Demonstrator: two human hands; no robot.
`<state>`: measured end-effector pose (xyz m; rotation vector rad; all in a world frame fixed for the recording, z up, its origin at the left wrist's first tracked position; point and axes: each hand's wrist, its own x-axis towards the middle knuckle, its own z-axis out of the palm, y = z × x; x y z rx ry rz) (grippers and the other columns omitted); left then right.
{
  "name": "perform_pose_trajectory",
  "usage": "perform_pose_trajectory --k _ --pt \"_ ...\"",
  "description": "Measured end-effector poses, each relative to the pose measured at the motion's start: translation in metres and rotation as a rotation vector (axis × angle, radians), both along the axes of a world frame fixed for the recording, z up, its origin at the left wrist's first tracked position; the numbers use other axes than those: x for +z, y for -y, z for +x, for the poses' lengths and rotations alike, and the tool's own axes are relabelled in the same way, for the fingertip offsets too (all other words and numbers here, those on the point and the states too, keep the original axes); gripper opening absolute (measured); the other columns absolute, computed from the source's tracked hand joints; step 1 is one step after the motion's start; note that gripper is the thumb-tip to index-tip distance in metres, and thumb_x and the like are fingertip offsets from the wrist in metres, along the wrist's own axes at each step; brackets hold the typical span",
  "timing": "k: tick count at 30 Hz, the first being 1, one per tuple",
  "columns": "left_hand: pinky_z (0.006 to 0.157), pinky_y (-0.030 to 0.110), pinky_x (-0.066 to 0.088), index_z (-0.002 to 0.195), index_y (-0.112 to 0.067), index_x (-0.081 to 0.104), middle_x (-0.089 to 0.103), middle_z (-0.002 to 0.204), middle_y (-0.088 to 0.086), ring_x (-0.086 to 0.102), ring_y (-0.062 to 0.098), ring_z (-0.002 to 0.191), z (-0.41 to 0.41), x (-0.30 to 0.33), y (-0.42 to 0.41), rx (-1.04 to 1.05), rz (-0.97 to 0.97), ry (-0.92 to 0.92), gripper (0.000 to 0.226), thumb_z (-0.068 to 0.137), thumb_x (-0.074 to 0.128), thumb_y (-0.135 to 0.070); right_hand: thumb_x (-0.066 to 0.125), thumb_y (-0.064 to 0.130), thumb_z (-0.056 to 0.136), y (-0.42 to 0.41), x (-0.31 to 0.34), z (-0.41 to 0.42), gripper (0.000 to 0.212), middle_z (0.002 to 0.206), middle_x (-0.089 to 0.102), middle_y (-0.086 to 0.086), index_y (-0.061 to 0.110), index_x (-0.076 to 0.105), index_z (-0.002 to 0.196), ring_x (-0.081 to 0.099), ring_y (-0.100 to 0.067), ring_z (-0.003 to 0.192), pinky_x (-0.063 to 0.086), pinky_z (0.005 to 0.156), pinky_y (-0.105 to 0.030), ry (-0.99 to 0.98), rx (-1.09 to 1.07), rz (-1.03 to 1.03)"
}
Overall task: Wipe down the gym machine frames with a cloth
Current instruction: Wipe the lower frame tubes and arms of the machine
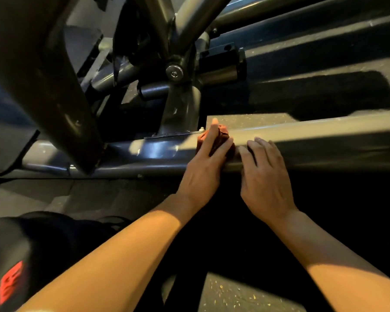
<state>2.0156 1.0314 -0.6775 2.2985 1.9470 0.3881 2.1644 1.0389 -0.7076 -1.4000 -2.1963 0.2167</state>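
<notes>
My left hand [203, 170] presses a red cloth [221, 137] onto the frame [313, 143], fingers straight, hiding most of the cloth. My right hand [265, 176] lies flat just beside it, fingertips on the frame. Beyond, the pivot bolt [174, 73] sits among blurred, shadowed tubes.

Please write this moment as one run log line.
left hand: presses red cloth on frame beam | right hand: rests on beam | step: wiping
</notes>
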Motion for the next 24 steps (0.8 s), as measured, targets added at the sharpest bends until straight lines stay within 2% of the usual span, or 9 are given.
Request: perform_pose_trajectory --k 2,6,8,12,13,15,18,21,24 --pt "0.116 0.035 0.018 0.143 -0.017 0.045 0.008 0.162 0.010 0.020 0.030 0.145 -0.038 -0.001 0.001 0.155 -0.020 0.002 0.045 0.099 0.046 -0.011 0.055 0.013 0.083 -0.005 0.001 -0.008 0.039 0.128 0.056 -0.022 0.001 0.060 0.120 0.046 -0.038 0.128 0.031 0.114 -0.053 0.021 0.039 0.014" --pt "0.121 0.040 0.015 0.138 -0.016 0.052 0.023 0.159 0.010 0.018 0.029 0.147 -0.088 0.001 -0.007 0.551 0.013 0.071 0.042 0.099 0.045 -0.004 0.051 0.016 0.081 -0.016 0.007 -0.031 0.035 0.123 0.059 -0.025 0.000 0.066 0.109 0.050 -0.040 0.125 0.032 0.113 -0.054 0.042 0.121 0.044" --pt "0.121 0.037 0.015 0.138 -0.014 0.052 0.028 0.157 0.009 0.021 0.025 0.146 -0.069 0.002 -0.010 0.490 0.026 0.068 0.044 0.096 0.047 0.000 0.048 0.016 0.082 -0.022 0.011 -0.045 0.034 0.121 0.060 -0.025 0.000 0.067 0.106 0.050 -0.040 0.123 0.032 0.113 -0.053 0.055 0.149 0.066" --pt "0.118 0.038 0.026 0.139 -0.018 0.051 0.034 0.154 0.006 0.029 0.021 0.143 -0.047 0.001 0.010 0.109 -0.025 0.066 0.050 0.092 0.057 -0.003 0.052 0.013 0.081 -0.033 0.020 -0.066 0.031 0.114 0.062 -0.022 0.001 0.065 0.107 0.054 -0.038 0.114 0.034 0.109 -0.050 0.051 0.157 0.101" --pt "0.118 0.037 0.025 0.138 -0.019 0.052 0.034 0.155 0.005 0.029 0.021 0.144 -0.059 0.004 0.010 0.112 -0.045 0.063 0.047 0.093 0.055 -0.003 0.051 0.013 0.081 -0.035 0.020 -0.065 0.033 0.114 0.062 -0.022 0.000 0.064 0.109 0.055 -0.038 0.113 0.036 0.107 -0.050 0.055 0.160 0.108" --pt "0.119 0.027 0.016 0.135 -0.017 0.055 0.032 0.155 0.005 0.027 0.019 0.144 -0.086 0.010 0.001 0.260 -0.059 0.071 0.042 0.096 0.051 -0.002 0.051 0.014 0.079 -0.042 0.021 -0.059 0.038 0.114 0.062 -0.024 -0.001 0.063 0.111 0.055 -0.040 0.111 0.038 0.105 -0.052 0.067 0.150 0.104" --pt "0.111 0.015 0.008 0.132 -0.012 0.058 0.034 0.154 0.006 0.028 0.021 0.144 -0.092 0.015 -0.009 0.485 -0.009 0.077 0.039 0.096 0.050 -0.001 0.059 0.011 0.078 -0.048 0.020 -0.049 0.031 0.114 0.062 -0.025 -0.002 0.065 0.105 0.057 -0.042 0.109 0.042 0.099 -0.055 0.075 0.140 0.028" --pt "0.111 0.011 0.006 0.129 -0.014 0.060 0.040 0.150 0.003 0.030 0.016 0.142 -0.060 0.011 0.008 0.374 0.006 0.094 0.041 0.093 0.054 0.002 0.061 0.012 0.080 -0.042 0.019 -0.053 0.027 0.115 0.061 -0.020 0.003 0.065 0.105 0.056 -0.036 0.110 0.043 0.101 -0.051 0.101 0.174 -0.022" --pt "0.113 0.015 0.009 0.126 -0.015 0.062 0.044 0.147 0.002 0.032 0.016 0.140 -0.059 0.011 0.019 0.244 0.005 0.112 0.043 0.089 0.057 0.006 0.061 0.014 0.080 -0.037 0.013 -0.057 0.030 0.115 0.063 -0.017 0.007 0.066 0.108 0.056 -0.032 0.113 0.039 0.106 -0.047 0.119 0.215 0.016"
